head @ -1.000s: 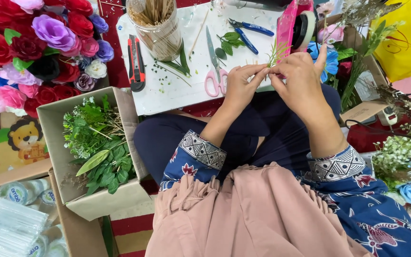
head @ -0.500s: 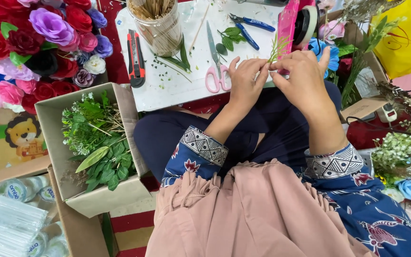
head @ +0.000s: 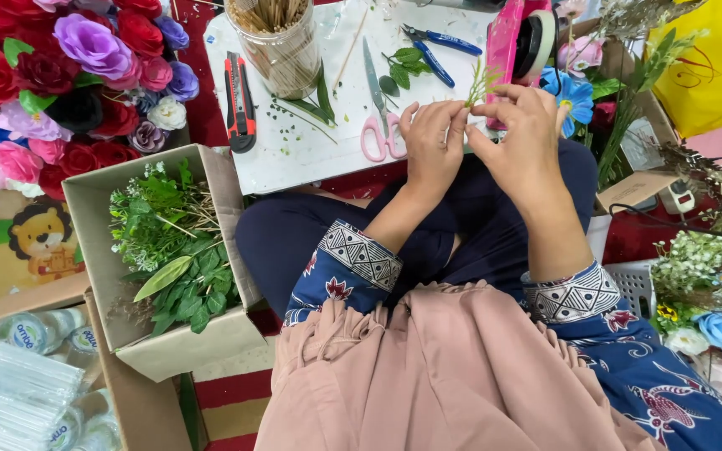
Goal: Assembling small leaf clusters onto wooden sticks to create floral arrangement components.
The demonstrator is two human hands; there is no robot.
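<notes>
From the head camera, both hands meet over the near edge of the white board. The left hand and the right hand each pinch the same small green sprig, fingertips closed on its lower stem, the leafy tip standing up above the knuckles. The sprig sits just in front of the pink-handled scissors, with the blue pliers and a few loose leaves farther back on the board.

To work such a thin stem well, I judge the grip should stay low and light, thumb and forefinger close together, so the stem does not bend or snap. Keeping it over the board lets any trimmings fall there.

A jar of wooden sticks and a red box cutter stand to the left; a cardboard box of greenery lies beside the person's knee.
</notes>
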